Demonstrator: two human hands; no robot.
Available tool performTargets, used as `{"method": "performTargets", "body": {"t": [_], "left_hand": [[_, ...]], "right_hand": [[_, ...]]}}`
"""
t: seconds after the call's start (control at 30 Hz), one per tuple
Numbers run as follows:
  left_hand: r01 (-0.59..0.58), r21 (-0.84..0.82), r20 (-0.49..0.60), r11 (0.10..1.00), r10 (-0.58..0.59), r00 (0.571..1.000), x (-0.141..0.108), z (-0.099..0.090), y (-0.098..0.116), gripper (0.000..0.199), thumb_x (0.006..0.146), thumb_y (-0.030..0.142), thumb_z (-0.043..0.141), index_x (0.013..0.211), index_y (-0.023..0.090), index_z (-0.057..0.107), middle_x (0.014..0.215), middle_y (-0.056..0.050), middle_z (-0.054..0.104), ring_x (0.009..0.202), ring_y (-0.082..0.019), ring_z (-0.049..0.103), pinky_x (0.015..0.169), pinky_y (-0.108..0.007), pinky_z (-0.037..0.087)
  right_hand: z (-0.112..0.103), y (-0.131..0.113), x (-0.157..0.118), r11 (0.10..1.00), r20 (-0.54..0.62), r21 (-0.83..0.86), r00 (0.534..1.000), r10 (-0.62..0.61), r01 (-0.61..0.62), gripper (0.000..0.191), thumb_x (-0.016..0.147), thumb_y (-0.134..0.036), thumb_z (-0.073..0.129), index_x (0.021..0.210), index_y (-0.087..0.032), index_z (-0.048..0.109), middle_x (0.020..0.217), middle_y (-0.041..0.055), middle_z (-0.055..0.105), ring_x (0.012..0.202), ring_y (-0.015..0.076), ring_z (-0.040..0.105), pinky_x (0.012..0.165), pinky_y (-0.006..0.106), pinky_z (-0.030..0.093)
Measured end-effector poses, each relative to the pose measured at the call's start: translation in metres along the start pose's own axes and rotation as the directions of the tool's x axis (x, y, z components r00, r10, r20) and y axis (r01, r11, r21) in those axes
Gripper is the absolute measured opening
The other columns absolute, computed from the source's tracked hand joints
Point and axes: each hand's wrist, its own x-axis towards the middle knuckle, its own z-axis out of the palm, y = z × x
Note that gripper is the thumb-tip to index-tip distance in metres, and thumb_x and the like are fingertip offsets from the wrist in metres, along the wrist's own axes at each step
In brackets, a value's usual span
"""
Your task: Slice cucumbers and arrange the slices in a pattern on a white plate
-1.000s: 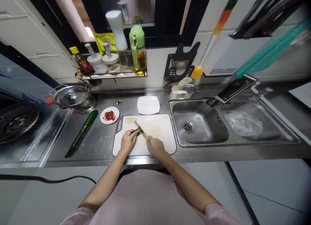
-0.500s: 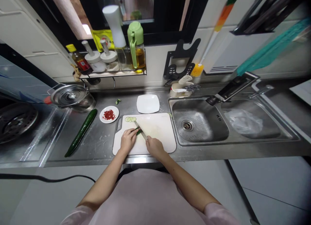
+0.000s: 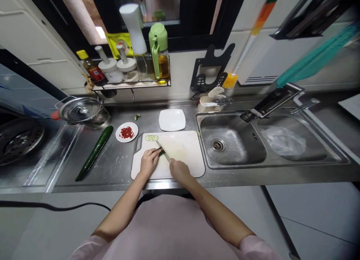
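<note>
On the white cutting board (image 3: 188, 155), my left hand (image 3: 149, 162) has its fingers closed on a small dark green cucumber piece (image 3: 161, 153). My right hand (image 3: 180, 171) grips the handle of a knife (image 3: 165, 151), whose blade points up and left and lies against the cucumber piece. Several thin cucumber slices (image 3: 152, 138) overlap near the board's upper left, just beyond the knife tip. The handle itself is mostly hidden in my right hand.
A whole cucumber (image 3: 94, 154) and a plate of chopped red pieces (image 3: 127, 132) are at the left. Behind the board sit a white square plate (image 3: 172, 120) and small green scraps (image 3: 137, 117). The sink (image 3: 233, 140) is at the right; a pot (image 3: 84, 112) stands back left.
The whole view has shifted very slightly. Both hands, the knife and the cucumber piece keep nearly the same places on the board.
</note>
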Motion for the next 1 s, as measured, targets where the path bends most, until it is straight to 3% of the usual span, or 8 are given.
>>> {"method": "performTargets", "body": {"t": [0.63, 1.0], "left_hand": [[0.013, -0.021, 0.001, 1.0, -0.013, 1.0, 0.001, -0.001, 0.001, 0.026, 0.092, 0.023, 0.051, 0.11, 0.026, 0.07, 0.106, -0.006, 0.068, 0.099, -0.018, 0.059, 0.088, -0.036, 0.05], [0.023, -0.03, 0.005, 0.999, -0.022, 1.0, 0.0, 0.0, 0.0, 0.026, 0.092, 0.023, 0.051, 0.109, 0.026, 0.071, 0.106, -0.006, 0.068, 0.099, -0.019, 0.059, 0.089, -0.037, 0.05]], "right_hand": [[-0.012, -0.009, 0.006, 1.0, 0.086, -0.01, 0.996, 0.016, -0.015, 0.03, 0.094, -0.016, 0.035, 0.114, -0.012, 0.057, 0.102, 0.0154, 0.069, 0.094, 0.0245, 0.066, 0.073, 0.031, 0.046], [-0.007, -0.008, 0.009, 1.0, 0.078, -0.024, 0.997, 0.014, -0.013, 0.03, 0.091, -0.013, 0.037, 0.111, -0.012, 0.059, 0.1, 0.0162, 0.07, 0.095, 0.0258, 0.067, 0.074, 0.032, 0.047]]}}
